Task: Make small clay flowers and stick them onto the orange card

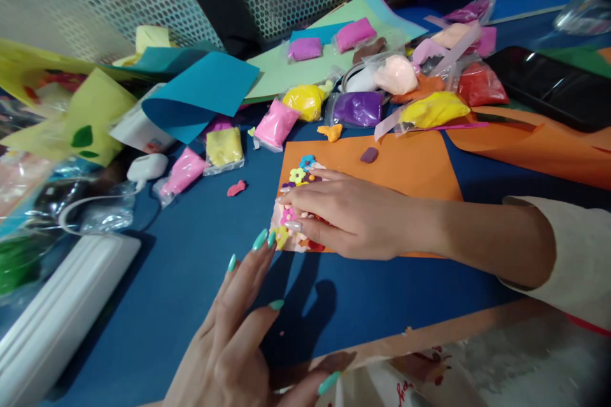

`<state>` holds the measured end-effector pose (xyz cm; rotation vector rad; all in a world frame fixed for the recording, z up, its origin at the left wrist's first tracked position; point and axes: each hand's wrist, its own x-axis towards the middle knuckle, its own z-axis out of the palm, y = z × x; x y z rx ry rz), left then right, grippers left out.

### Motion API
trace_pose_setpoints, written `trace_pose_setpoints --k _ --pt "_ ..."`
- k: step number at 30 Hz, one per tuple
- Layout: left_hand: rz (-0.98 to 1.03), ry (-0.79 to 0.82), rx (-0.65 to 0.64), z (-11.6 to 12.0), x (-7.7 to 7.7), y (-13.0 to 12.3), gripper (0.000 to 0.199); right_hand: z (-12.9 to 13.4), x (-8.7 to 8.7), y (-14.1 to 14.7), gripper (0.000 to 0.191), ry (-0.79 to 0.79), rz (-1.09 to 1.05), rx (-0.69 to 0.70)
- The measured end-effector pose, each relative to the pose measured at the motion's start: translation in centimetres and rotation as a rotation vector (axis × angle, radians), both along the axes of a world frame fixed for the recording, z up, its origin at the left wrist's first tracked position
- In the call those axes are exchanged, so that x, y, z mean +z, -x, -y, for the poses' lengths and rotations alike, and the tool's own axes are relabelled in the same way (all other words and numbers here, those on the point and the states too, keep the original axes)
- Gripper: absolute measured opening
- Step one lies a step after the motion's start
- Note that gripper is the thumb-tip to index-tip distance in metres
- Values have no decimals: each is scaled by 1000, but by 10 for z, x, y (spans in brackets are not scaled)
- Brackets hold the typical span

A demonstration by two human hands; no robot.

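Observation:
My left hand (233,337) reaches in from the bottom, its green-nailed fingers spread and holding nothing. Its fingertips are close to the near left corner of an orange foam sheet (405,168); whether they touch it I cannot tell. Small clay flowers cover a pale pink clay patch at the sheet's left end, among them a blue flower (308,162) and a yellow-green flower (297,175). Another person's hand (353,213), with pale shiny nails, comes from the right and rests over these flowers, hiding part of them. My right hand is out of view.
Bagged clay lies behind the sheet, including a purple pack (357,108) and a yellow pack (434,111). A black phone (548,86) sits at the right. At the left are a white power strip (71,311), a charger (147,167) and curled blue foam (205,89).

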<state>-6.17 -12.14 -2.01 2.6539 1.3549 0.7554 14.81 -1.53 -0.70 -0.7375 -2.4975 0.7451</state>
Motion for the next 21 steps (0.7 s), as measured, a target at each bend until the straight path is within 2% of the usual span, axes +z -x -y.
trace_pose_setpoints --k 3,9,11,16,21 --pt "-250 -106 -184 -10 7 -3 45 0 0 0 29 -1 1 1" --pt "-346 -181 -254 -18 12 -8 46 0 -1 0 29 0 -3 6" --pt "-330 -202 -259 -17 12 -9 44 0 -1 0 30 4 -5 6" --pt "-344 -196 -174 -11 11 -8 44 -1 -1 0 29 -12 -9 1" --pt "-325 -169 -188 -11 12 -7 37 -1 -1 0 29 -19 -12 -2"
